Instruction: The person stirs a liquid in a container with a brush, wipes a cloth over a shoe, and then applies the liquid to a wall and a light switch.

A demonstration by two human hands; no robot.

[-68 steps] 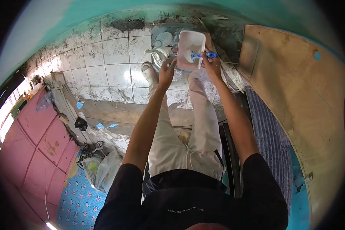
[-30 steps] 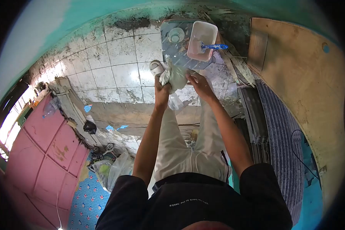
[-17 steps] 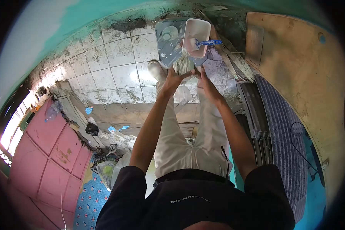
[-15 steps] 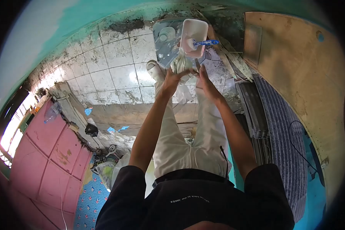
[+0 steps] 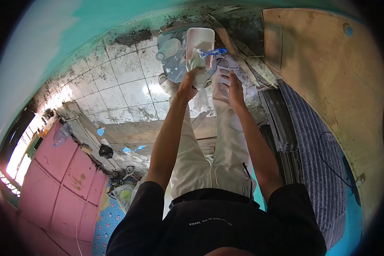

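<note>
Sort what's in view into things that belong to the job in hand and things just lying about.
Likely part of the job:
whitish plastic bag, gripped by the left hand
pale tub
blue-handled tool
grey board near the tub

Apparently just lying about:
wood strips
corrugated sheet
black bundle
blue scraps

Clear container: can't tell.

On the tiled floor (image 5: 128,81), a board (image 5: 173,68) lies ahead of the person. On it, a jar (image 5: 168,49) is left of a tub (image 5: 200,37). A brush (image 5: 215,52) reaches past the tub's right rim. The bag (image 5: 196,62) in the left hand (image 5: 189,84) overlaps the tub's near end; the right hand (image 5: 236,87) is right of it. Planks (image 5: 229,40) lie right of the tub, then a panel (image 5: 328,77) farther right
</note>
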